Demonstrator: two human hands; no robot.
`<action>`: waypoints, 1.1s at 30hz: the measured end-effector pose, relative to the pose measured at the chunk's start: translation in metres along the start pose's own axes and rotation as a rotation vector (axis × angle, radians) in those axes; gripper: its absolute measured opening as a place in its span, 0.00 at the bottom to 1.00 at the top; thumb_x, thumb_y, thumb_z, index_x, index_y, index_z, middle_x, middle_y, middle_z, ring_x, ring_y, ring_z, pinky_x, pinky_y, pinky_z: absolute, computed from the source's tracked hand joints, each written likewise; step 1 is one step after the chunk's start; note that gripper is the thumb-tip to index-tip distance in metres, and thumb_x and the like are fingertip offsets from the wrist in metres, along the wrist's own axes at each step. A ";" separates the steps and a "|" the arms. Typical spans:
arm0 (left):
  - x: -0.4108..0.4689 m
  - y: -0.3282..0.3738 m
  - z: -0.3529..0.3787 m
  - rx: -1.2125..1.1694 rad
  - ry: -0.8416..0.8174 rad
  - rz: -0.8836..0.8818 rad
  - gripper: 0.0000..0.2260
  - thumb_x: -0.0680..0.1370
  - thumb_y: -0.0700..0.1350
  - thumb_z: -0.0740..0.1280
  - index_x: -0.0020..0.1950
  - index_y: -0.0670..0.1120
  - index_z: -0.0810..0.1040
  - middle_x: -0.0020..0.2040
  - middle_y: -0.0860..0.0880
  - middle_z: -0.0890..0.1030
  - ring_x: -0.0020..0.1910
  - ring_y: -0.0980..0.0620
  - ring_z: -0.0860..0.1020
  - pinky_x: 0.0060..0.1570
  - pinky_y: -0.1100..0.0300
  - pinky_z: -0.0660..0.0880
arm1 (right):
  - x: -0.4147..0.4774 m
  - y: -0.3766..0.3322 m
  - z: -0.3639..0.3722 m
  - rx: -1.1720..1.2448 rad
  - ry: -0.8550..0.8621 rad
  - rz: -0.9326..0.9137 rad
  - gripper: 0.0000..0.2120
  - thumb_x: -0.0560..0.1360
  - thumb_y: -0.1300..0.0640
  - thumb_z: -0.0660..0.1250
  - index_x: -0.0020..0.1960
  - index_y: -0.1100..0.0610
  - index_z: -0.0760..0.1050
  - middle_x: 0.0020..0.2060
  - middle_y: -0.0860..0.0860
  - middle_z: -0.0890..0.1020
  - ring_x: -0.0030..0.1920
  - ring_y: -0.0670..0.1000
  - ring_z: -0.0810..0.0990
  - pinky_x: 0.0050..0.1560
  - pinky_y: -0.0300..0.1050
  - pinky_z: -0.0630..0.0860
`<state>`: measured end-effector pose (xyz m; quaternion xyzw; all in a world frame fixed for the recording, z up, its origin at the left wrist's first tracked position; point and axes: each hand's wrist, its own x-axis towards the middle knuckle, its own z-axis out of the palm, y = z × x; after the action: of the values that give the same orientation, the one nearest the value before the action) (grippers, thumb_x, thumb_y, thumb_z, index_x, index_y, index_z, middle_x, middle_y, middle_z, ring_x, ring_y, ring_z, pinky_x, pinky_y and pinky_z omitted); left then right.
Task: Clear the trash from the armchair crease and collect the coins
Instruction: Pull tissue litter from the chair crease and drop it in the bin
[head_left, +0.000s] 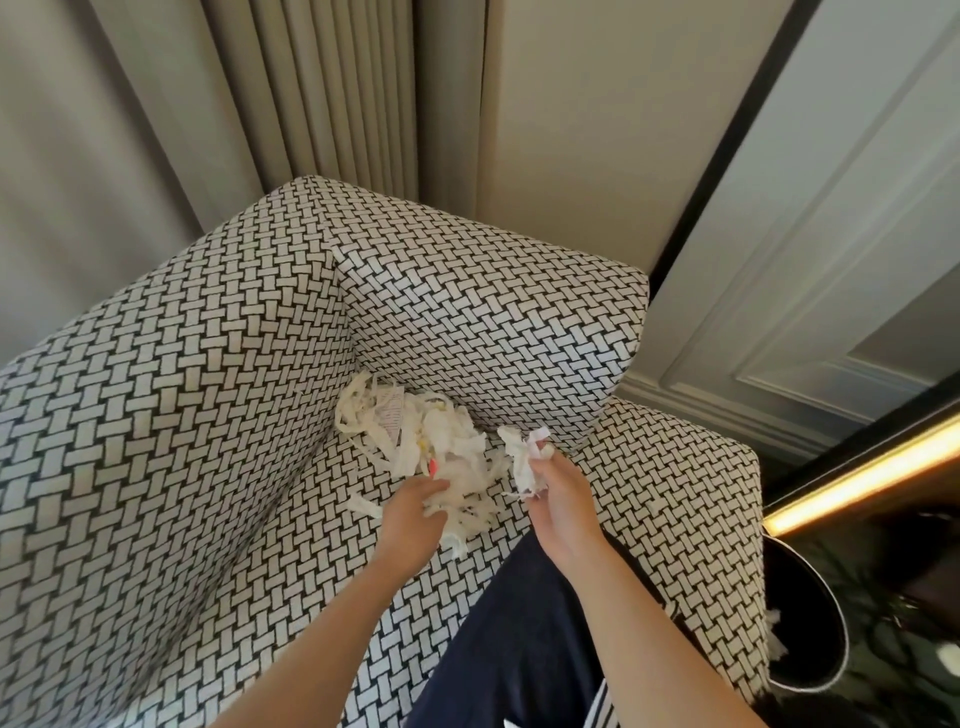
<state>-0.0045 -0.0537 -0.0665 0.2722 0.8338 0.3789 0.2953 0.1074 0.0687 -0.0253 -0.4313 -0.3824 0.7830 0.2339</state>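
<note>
Your right hand (556, 501) is pinching a wad of paper scraps (522, 457); your left hand (415, 512) is reaching into the shredded-paper pile (426, 441), fingers buried, grip unclear.
Most of the trash is lying in the armchair (182, 415) crease, and no coins are showing. The black bin (810, 623) is waiting on your right, with your trouser leg (519, 623) crowding the seat.

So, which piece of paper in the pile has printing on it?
The flat receipt-like slip at the back of the pile, nearest the armchair corner; no print shows on the other, crumpled scraps.
</note>
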 end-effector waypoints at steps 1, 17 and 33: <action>-0.002 0.002 -0.003 -0.030 0.020 0.002 0.16 0.76 0.35 0.64 0.63 0.45 0.76 0.67 0.47 0.71 0.55 0.55 0.75 0.52 0.69 0.71 | -0.002 0.000 0.000 -0.007 -0.008 -0.003 0.11 0.78 0.65 0.58 0.52 0.60 0.78 0.51 0.59 0.78 0.50 0.54 0.72 0.49 0.44 0.68; -0.007 0.128 -0.014 -0.139 -0.131 0.343 0.11 0.74 0.42 0.69 0.46 0.60 0.77 0.33 0.52 0.75 0.24 0.62 0.67 0.24 0.70 0.68 | -0.045 -0.065 -0.093 0.011 0.101 -0.078 0.15 0.77 0.65 0.61 0.64 0.64 0.71 0.59 0.57 0.77 0.60 0.53 0.76 0.66 0.51 0.70; 0.005 0.237 0.247 0.073 -0.634 0.335 0.13 0.77 0.38 0.63 0.55 0.53 0.78 0.54 0.53 0.74 0.41 0.61 0.72 0.29 0.77 0.70 | -0.042 -0.088 -0.321 0.171 0.549 -0.002 0.13 0.76 0.67 0.61 0.61 0.66 0.72 0.59 0.65 0.75 0.63 0.61 0.73 0.66 0.54 0.69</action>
<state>0.2194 0.2004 -0.0130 0.5196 0.6573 0.2889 0.4632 0.4065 0.2199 -0.0419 -0.6056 -0.2377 0.6660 0.3650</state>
